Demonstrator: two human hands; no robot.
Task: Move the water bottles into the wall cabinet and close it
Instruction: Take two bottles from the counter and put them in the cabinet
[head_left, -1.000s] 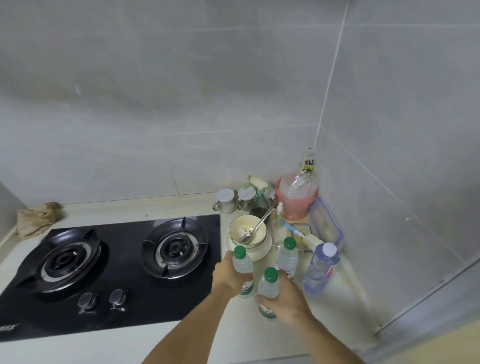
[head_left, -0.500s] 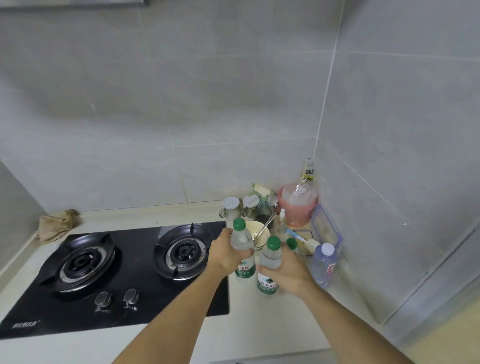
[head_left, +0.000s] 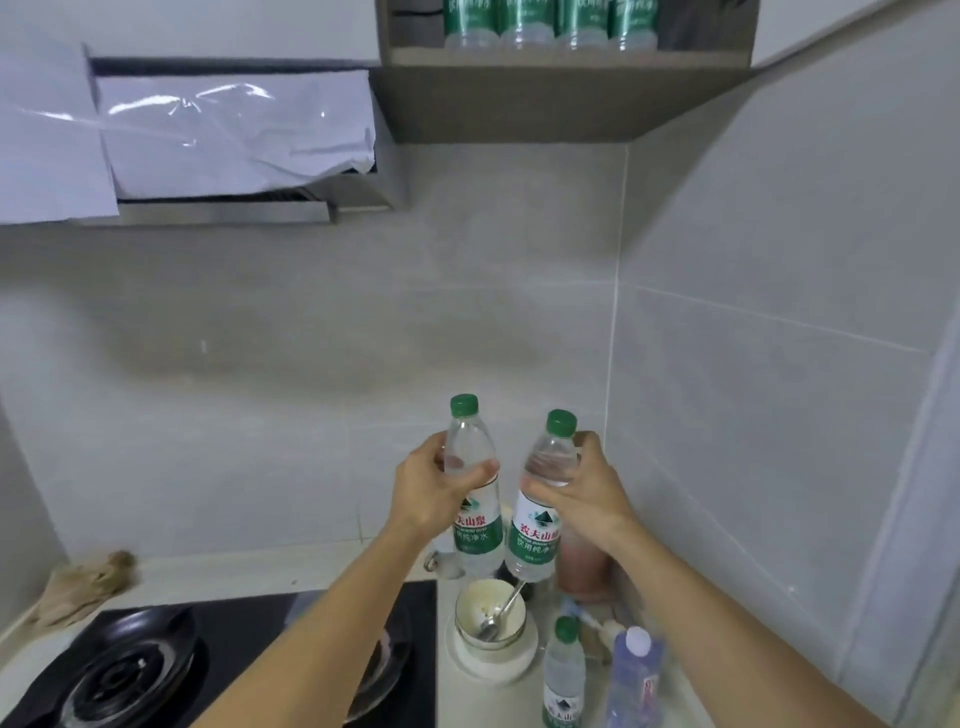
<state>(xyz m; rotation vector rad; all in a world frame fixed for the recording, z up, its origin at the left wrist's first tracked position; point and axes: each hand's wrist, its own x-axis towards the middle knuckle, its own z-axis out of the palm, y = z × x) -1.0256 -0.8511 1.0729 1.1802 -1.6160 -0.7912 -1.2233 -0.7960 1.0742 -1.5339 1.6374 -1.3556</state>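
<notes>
Below the cabinet (head_left: 519, 104) — bottle (head_left: 467, 441) per hand (head_left: 426, 493)

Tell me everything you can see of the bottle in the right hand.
The right-hand bottle is clear plastic with a green cap on and a white-and-green label with red characters. It is in the air above the counter, cap up, leaning slightly right. The right hand grips its upper body, thumb across the front above the label. Nothing else plainly touches it.
</notes>
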